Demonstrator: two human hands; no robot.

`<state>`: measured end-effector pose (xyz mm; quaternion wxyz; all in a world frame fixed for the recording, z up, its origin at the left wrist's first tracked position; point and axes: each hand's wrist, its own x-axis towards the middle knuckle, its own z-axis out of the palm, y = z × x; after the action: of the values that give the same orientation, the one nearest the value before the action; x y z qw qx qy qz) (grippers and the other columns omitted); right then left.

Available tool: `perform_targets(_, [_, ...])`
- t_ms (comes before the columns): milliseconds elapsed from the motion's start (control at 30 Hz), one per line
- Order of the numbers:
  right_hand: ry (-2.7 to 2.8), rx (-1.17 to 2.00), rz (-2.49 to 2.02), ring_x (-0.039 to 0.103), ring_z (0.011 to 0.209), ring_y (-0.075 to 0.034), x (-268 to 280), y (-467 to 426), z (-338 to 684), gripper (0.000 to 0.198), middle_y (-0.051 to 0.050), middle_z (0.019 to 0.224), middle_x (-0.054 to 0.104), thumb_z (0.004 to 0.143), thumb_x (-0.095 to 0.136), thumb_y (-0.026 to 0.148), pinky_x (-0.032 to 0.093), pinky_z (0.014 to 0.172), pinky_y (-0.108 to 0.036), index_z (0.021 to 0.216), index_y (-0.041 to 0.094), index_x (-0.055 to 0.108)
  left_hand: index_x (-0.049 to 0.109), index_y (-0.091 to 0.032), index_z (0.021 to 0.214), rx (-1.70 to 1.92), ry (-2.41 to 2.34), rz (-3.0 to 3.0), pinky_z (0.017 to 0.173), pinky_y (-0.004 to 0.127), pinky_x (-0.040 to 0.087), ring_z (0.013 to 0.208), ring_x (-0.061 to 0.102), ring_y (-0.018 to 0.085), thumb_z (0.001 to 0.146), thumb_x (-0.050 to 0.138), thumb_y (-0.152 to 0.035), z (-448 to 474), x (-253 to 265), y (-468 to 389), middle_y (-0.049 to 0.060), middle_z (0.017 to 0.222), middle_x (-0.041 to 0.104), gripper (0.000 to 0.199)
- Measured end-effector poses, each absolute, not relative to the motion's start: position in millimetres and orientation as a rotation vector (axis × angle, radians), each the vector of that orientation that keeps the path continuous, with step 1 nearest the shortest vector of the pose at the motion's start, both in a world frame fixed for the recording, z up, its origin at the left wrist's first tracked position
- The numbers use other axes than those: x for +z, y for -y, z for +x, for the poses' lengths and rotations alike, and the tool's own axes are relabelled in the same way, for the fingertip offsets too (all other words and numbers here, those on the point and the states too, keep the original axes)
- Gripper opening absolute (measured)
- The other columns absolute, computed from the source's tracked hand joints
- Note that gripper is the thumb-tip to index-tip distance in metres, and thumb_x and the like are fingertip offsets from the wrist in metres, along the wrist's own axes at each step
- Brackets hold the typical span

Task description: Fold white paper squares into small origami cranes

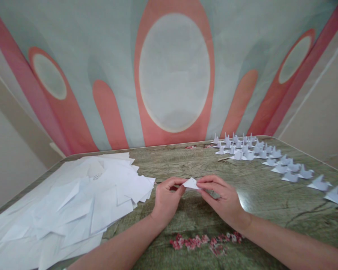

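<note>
Head view: a small white folded paper (190,183), peaked like a triangle, was held just below and right of the frame's centre. Left hand (168,198) pinched its left corner between thumb and fingers; right hand (228,202) gripped the right corner the same way, fingers above and thumb below. Both forearms came in from the bottom edge.

Tabletop (180,163) wood-patterned, greenish-brown. Pink flower print (195,242) at lower centre, below the hands; a patch of glare (242,200) just beside the right wrist.

Lower left: a wide, untidy heap of white paper sheets (64,210), overlapping at all angles, its right tip near the left hand. A few dark marks showed on one sheet — too small to read.

Right side: many white paper birds (290,176), bunched toward the tabletop's far edge, then strung out down to the right edge of the frame. Behind — a printed backdrop (174,71), pale green with coral arches and a large pale oval at upper centre.
</note>
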<state>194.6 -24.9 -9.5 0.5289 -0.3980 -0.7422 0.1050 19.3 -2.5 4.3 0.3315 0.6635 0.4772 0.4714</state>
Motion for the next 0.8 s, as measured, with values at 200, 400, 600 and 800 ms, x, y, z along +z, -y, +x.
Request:
perform_targets(200, [1.817,0.261,-0.890,0.060,0.081,-0.017,-10.7,29.2,188.8,0.018,-0.006,0.088,0.063,0.080,0.058,0.018,0.052,0.069,-0.029,0.094,0.023,0.067,0.068,-0.018,0.070,1.253,-1.246,1.748,0.063,0.023,0.048,0.070,0.062,0.015,0.070,0.060,-0.013,19.8,1.5,2.4,0.001,0.074,0.069,0.009])
perform_targets(400, [1.796,0.282,-0.908,0.060,0.082,-0.017,-9.8,29.0,190.3,0.018,-0.006,0.089,0.062,0.081,0.057,0.020,0.052,0.070,-0.029,0.095,0.024,0.067,0.066,-0.019,0.075,1.235,-1.123,1.784,0.066,0.023,0.048,0.078,0.062,0.016,0.071,0.060,-0.014,20.5,1.2,3.9,0.002,0.082,0.068,0.008])
perform_targets(600, [1.774,0.275,-0.945,0.060,0.083,-0.017,-10.8,27.5,191.2,0.019,-0.006,0.091,0.061,0.080,0.057,0.020,0.052,0.073,-0.031,0.096,0.023,0.067,0.062,-0.016,0.089,1.104,-1.041,1.618,0.071,0.025,0.049,0.081,0.061,0.017,0.070,0.063,-0.018,23.2,-2.0,4.3,0.004,0.088,0.066,0.019])
perform_targets(800, [1.750,0.264,-0.959,0.060,0.084,-0.018,-10.5,24.2,193.5,0.019,-0.006,0.092,0.061,0.079,0.058,0.021,0.052,0.073,-0.031,0.097,0.024,0.067,0.055,-0.015,0.096,0.977,-0.747,1.343,0.079,0.027,0.046,0.088,0.058,0.017,0.066,0.070,-0.027,22.8,-1.5,2.0,0.006,0.094,0.062,0.036])
